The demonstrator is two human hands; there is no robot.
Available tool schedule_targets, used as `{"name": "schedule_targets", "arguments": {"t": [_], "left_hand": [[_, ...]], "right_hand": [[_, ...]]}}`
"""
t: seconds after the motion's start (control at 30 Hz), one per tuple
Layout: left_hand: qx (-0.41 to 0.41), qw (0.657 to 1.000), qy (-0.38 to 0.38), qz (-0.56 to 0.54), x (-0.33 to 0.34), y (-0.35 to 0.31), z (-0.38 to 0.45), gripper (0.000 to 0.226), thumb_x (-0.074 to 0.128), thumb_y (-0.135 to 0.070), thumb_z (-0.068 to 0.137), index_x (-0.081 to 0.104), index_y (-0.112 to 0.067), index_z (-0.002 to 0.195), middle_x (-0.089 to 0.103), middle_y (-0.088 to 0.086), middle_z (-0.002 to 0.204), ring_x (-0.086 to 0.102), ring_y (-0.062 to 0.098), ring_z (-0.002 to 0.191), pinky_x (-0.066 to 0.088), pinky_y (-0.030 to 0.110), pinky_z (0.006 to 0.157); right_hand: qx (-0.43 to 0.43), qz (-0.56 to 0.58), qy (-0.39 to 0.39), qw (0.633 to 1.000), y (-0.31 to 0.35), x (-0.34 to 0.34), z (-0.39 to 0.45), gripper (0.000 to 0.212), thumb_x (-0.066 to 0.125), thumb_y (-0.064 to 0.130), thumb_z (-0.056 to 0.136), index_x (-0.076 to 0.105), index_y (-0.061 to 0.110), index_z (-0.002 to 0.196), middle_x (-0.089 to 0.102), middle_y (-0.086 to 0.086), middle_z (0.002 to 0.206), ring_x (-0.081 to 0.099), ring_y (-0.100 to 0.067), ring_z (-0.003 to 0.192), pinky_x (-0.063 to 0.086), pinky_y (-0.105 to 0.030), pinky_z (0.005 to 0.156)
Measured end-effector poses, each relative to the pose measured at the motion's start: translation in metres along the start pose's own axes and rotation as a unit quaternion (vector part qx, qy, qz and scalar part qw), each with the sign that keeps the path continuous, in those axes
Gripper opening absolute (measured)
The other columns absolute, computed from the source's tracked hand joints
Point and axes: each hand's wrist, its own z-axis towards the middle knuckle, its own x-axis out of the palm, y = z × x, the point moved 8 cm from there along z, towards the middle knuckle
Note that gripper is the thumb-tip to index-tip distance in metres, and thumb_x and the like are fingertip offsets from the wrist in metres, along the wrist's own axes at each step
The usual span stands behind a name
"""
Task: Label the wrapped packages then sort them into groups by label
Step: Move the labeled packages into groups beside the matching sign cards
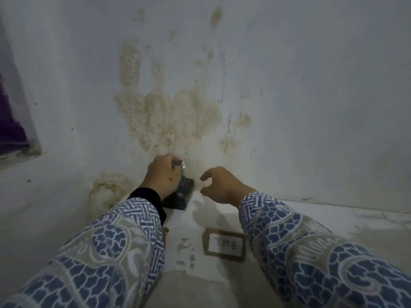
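Observation:
My left hand (163, 175) grips the crinkled clear top of a dark plastic-wrapped package (179, 195), which stands on the white surface against the wall. My right hand (219, 183) hovers just right of the package with its fingers loosely curled, holding nothing and not touching the package. Nearer to me, a brown-edged package with a white label reading "TMB" (224, 244) lies flat on the surface between my forearms. My patterned blue and beige sleeves cover the lower view.
A stained white wall (169, 112) rises directly behind the packages. Small torn white scraps (185, 250) lie left of the labelled package. A purple cloth (11, 121) hangs in an opening at the far left. A pale rounded thing (189, 287) sits at the bottom centre.

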Motion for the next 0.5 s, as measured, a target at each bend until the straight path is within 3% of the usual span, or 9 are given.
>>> {"name": "schedule_targets", "arguments": {"t": [0.13,0.3,0.5], "left_hand": [[0.074,0.997,0.025,-0.009,0.027,-0.076,-0.039,0.03,0.046,-0.018,0.094,0.056,-0.01,0.122,0.051,0.012,0.126,0.05,0.028,0.115,0.042,0.041,0.101],[0.141,0.988,0.045,-0.033,0.076,-0.148,-0.109,0.027,0.044,-0.015,0.091,0.059,-0.014,0.114,0.057,0.009,0.116,0.052,0.028,0.11,0.044,0.047,0.093],[0.176,0.977,0.069,-0.096,0.121,-0.222,-0.2,0.028,0.045,-0.017,0.091,0.057,-0.019,0.116,0.059,0.002,0.117,0.05,0.023,0.113,0.042,0.046,0.095]], "right_hand": [[-0.022,-0.022,-0.029,0.999,-0.016,-0.028,-0.039,0.044,0.057,0.021,0.088,0.05,0.01,0.13,0.041,-0.011,0.141,0.041,-0.024,0.13,0.033,-0.028,0.105],[-0.032,-0.058,-0.054,0.996,-0.05,-0.058,-0.119,0.041,0.057,0.014,0.082,0.055,0.01,0.123,0.048,-0.015,0.13,0.045,-0.034,0.12,0.039,-0.041,0.102],[0.011,-0.128,-0.091,0.988,-0.111,-0.106,-0.229,0.036,0.057,0.02,0.086,0.059,0.019,0.121,0.037,-0.012,0.146,0.027,-0.029,0.138,0.034,-0.046,0.108]]}}
